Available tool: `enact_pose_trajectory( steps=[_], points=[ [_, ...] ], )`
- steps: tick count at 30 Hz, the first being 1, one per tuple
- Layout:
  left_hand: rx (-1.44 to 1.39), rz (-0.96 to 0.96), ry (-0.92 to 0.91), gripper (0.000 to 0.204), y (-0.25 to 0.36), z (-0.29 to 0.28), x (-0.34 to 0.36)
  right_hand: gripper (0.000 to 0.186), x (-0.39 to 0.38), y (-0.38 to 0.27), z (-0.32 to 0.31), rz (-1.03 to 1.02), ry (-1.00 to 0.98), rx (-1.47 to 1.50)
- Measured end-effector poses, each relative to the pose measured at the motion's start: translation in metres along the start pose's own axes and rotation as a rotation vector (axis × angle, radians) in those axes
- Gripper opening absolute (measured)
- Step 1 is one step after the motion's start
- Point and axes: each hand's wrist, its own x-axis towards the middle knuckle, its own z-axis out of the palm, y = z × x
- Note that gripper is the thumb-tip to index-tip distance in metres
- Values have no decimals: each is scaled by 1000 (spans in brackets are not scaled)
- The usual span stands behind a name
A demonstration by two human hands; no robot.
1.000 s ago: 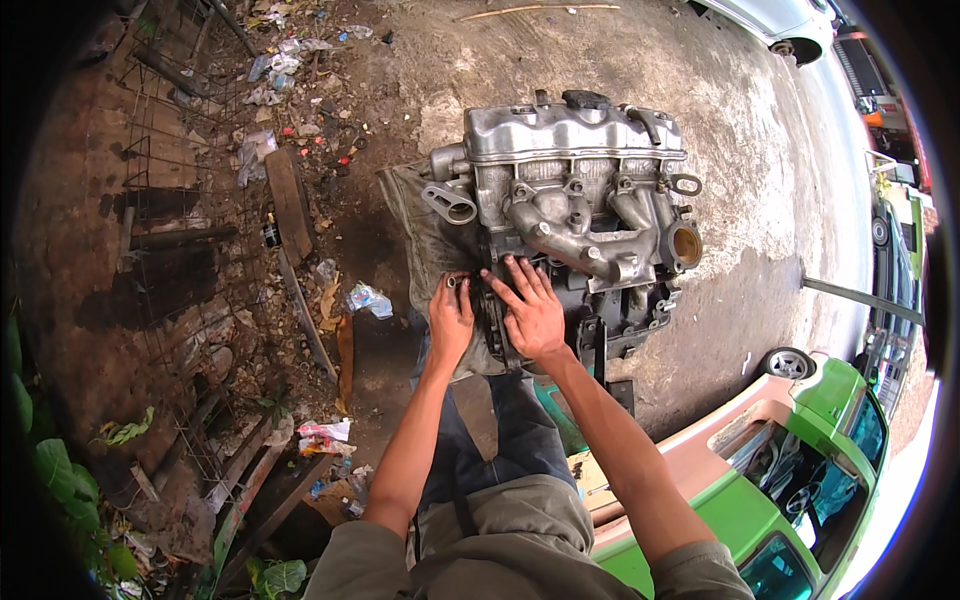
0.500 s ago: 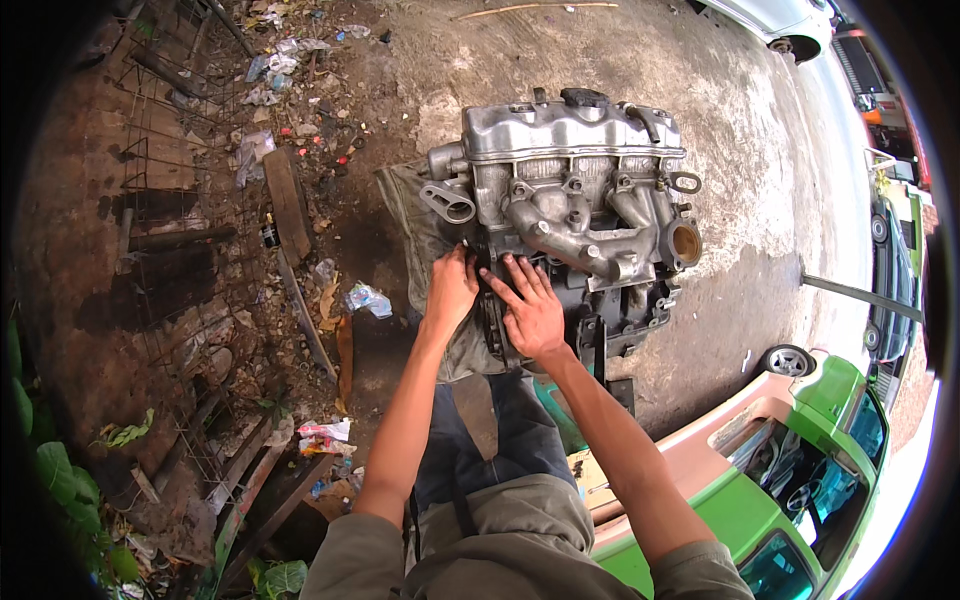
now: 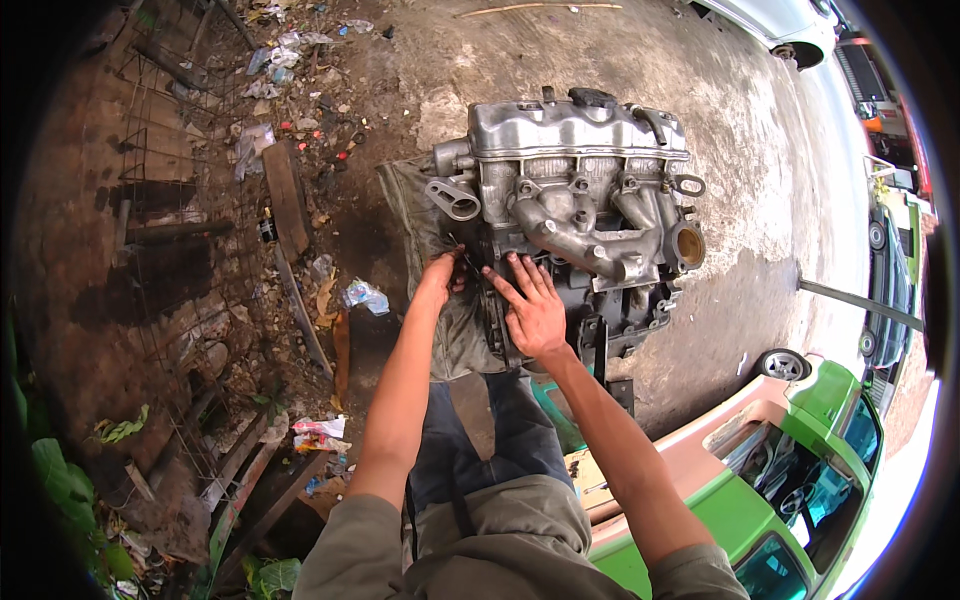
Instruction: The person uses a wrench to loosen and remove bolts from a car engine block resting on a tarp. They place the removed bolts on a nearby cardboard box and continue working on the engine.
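A car engine (image 3: pixel 580 140) stands in front of me, with a silver valve cover and intake manifold above a black block. My right hand (image 3: pixel 536 308) lies on the dark block below the manifold, its fingers stretched out. Just off the engine's left side, my left hand (image 3: pixel 442 276) is closed, the fingertips pinched. A thin dark piece seems to stick up from those fingers, too small to name. Above the left hand juts a metal bracket (image 3: pixel 453 199) with a slot and a round hole. A grey-green cloth (image 3: pixel 405 195) lies under the engine's left edge.
Litter and wooden boards (image 3: pixel 287 200) cover the ground on the left, with a wire mesh beyond. At the lower right stands a green vehicle (image 3: pixel 700 535) with a pinkish panel. A pale car (image 3: pixel 765 25) is at the far right, and a metal bar (image 3: pixel 860 303) crosses nearer.
My left hand has drawn slightly left and down, away from the engine's side, with its fingers more curled. The right hand keeps its place on the block.
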Motion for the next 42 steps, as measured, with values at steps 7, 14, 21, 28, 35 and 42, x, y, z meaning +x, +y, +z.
enact_pose_trajectory(
  steps=[7,14,21,28,35,42],
  points=[
    [4,384,113,23,-9,-7,-20,77,-1,1,0,-4,16,10],
    [215,910,74,18,-28,-11,-68,77,0,0,0,7,-3,7],
    [468,1058,126,10,-45,-3,-103,79,0,-1,-1,7,-2,23],
    [541,1128,203,9,-47,6,-104,80,0,-1,-2,4,-4,24],
    [524,1146,229,9,-45,5,-102,78,1,0,-2,0,3,31],
    [540,1110,247,9,-43,10,-100,78,1,-1,-2,-2,2,27]
  ],
)
